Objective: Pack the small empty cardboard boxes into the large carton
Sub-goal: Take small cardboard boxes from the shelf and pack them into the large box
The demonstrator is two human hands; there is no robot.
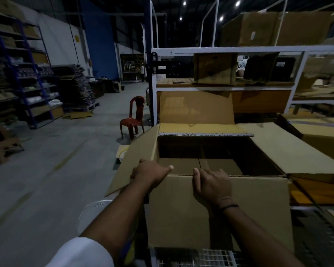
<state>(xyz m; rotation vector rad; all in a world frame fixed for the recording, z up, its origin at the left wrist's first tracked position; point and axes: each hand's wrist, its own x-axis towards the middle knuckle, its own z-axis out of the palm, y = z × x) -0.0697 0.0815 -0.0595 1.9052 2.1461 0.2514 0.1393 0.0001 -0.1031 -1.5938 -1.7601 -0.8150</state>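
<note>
The large brown carton (258,209) stands open right in front of me, all its flaps spread outward. My left hand (149,173) grips the near left corner, where the left flap (135,157) folds out. My right hand (210,183) lies over the near rim with the fingers curled on the front wall. Inside, low against the near wall, two small cardboard boxes (199,165) sit side by side. The far half of the inside is dark.
A white metal rack (228,50) with cartons on its shelves stands right behind the carton. More cartons (320,132) sit to the right. A red plastic chair (133,116) stands on the grey floor to the left. Blue shelving (23,74) lines the left wall.
</note>
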